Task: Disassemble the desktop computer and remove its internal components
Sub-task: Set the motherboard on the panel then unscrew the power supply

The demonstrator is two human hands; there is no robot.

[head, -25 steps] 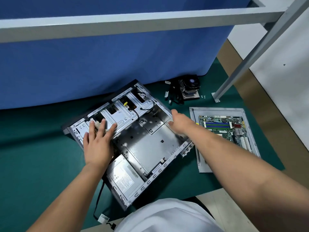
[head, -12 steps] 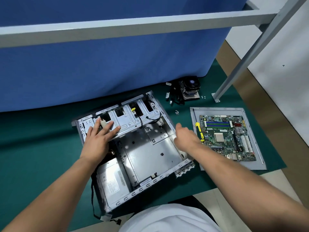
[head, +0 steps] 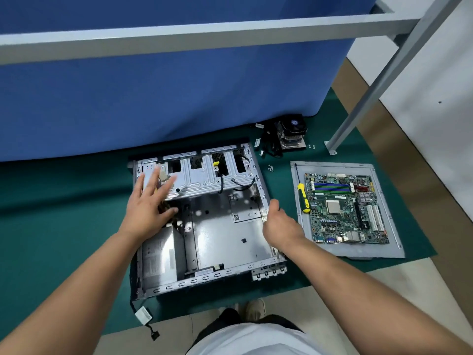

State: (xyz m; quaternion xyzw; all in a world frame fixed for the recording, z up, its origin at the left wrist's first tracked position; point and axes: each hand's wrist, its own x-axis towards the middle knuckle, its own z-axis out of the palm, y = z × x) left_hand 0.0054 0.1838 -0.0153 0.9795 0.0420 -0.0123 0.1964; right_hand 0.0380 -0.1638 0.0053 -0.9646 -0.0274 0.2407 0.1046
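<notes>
The open metal computer case [head: 225,234] lies flat on the green mat, its sides now square to me. The power supply [head: 158,254] sits in its near left corner, with a bundle of cables just above it. My left hand [head: 148,208] hovers with fingers spread over the drive cage [head: 204,178] and the cables, holding nothing. My right hand [head: 277,224] grips the case's right side wall. The removed motherboard [head: 345,206] rests on the grey side panel [head: 384,252] to the right.
A yellow-handled screwdriver [head: 303,198] lies on the panel beside the motherboard. The CPU cooler [head: 291,135] and loose cables sit at the back by the blue curtain [head: 179,85]. Small screws [head: 270,167] lie behind the case. A metal frame leg [head: 332,147] stands at right.
The case has turned clockwise from a diagonal lie to square with me. My left hand has lifted off the drive cage and spread; my right hand has slid nearer along the right wall.
</notes>
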